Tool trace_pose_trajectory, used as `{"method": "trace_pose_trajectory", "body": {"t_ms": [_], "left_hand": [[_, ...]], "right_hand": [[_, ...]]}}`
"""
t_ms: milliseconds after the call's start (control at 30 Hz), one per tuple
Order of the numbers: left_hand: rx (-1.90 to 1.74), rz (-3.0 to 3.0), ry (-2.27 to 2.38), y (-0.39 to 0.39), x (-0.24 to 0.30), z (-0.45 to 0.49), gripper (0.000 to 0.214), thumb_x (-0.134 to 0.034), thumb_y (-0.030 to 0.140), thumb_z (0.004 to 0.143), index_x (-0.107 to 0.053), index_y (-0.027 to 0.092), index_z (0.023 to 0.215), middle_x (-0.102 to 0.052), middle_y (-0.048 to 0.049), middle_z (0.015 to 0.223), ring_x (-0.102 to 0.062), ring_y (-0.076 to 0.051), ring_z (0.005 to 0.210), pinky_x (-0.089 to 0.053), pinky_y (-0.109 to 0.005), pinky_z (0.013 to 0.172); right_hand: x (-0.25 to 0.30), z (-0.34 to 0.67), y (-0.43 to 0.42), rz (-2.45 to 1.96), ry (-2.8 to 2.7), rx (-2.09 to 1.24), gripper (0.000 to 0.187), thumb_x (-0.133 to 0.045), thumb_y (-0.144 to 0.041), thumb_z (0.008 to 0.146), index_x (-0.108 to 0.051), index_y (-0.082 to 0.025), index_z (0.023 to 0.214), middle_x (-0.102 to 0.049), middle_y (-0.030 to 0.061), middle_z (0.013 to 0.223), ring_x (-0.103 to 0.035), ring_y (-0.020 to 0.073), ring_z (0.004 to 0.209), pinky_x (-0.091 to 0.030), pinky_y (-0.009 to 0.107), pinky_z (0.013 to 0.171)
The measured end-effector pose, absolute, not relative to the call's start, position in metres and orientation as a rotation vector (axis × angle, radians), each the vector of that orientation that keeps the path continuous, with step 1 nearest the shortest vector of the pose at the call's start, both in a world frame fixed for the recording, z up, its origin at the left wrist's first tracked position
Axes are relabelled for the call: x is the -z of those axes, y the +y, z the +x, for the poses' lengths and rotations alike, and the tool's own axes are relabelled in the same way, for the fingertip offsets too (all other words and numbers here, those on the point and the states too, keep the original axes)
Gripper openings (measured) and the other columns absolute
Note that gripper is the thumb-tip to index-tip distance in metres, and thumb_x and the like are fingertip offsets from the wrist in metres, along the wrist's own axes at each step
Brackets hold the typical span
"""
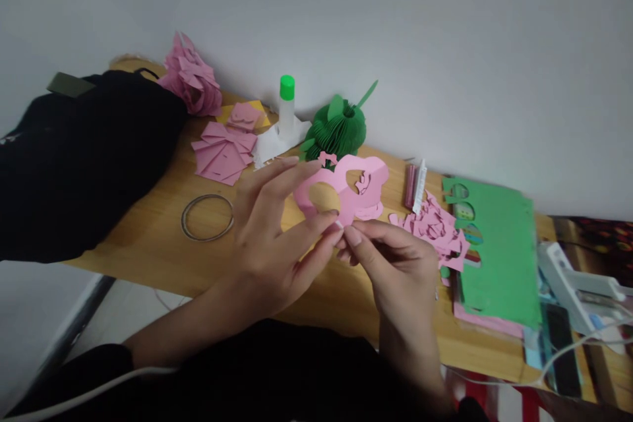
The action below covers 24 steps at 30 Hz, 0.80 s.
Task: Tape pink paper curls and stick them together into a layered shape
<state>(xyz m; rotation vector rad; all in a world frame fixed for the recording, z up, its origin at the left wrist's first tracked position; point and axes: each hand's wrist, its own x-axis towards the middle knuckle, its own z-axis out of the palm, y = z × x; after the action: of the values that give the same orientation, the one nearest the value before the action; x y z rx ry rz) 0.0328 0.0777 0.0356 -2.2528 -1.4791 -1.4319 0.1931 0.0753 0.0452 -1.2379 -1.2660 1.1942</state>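
My left hand and my right hand both pinch a pink paper cutout above the wooden table. The cutout is a rounded shape with holes cut through it. My left fingers curl round its left and lower edge. My right thumb and forefinger grip its bottom edge. A pile of pink paper scraps lies just right of my hands.
A green paper honeycomb fruit, a glue bottle with green cap, folded pink papers, a pink paper flower, a wire ring, green card sheets, a black bag and a white tool lie around.
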Motion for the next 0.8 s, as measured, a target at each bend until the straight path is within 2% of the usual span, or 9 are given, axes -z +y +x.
{"method": "trace_pose_trajectory", "body": {"t_ms": [200, 333, 500, 800], "left_hand": [[1.387, -2.311, -1.553, 0.0765, -0.0403, 0.033, 0.009, -0.07, 0.019, 0.08, -0.068, 0.027, 0.085, -0.059, -0.0026, 0.13, -0.052, -0.025, 0.121, -0.043, -0.044, 0.105], [1.423, -2.333, -1.465, 0.0768, -0.039, 0.0326, 0.012, -0.071, 0.017, 0.078, -0.069, 0.022, 0.089, -0.057, -0.0061, 0.131, -0.051, -0.027, 0.122, -0.042, -0.045, 0.106], [1.419, -2.372, -1.506, 0.077, -0.0399, 0.0339, 0.012, -0.067, 0.016, 0.08, -0.069, 0.024, 0.088, -0.057, -0.0048, 0.132, -0.05, -0.028, 0.124, -0.041, -0.047, 0.106], [1.372, -2.406, -1.469, 0.0761, -0.0405, 0.0328, 0.01, -0.069, 0.016, 0.079, -0.07, 0.017, 0.089, -0.056, -0.0147, 0.128, -0.049, -0.03, 0.124, -0.039, -0.045, 0.107]], "right_hand": [[-0.0464, 0.1956, 0.0703, -1.224, -1.373, -1.104, 0.012, -0.071, -0.016, 0.084, -0.077, -0.026, 0.087, -0.074, -0.0022, 0.069, -0.066, 0.0113, 0.059, -0.056, 0.024, 0.056], [-0.0461, 0.1976, 0.0685, -1.197, -1.426, -1.06, 0.017, -0.069, -0.013, 0.085, -0.077, -0.028, 0.09, -0.074, -0.0029, 0.073, -0.066, 0.0106, 0.063, -0.055, 0.024, 0.061], [-0.0465, 0.1978, 0.067, -1.206, -1.457, -1.019, 0.016, -0.069, -0.014, 0.085, -0.076, -0.027, 0.089, -0.074, -0.0022, 0.072, -0.066, 0.0118, 0.064, -0.054, 0.026, 0.061], [-0.0459, 0.1995, 0.0671, -1.206, -1.488, -1.004, 0.019, -0.068, -0.013, 0.087, -0.075, -0.03, 0.091, -0.073, -0.006, 0.073, -0.063, 0.0085, 0.065, -0.052, 0.022, 0.063]]}}
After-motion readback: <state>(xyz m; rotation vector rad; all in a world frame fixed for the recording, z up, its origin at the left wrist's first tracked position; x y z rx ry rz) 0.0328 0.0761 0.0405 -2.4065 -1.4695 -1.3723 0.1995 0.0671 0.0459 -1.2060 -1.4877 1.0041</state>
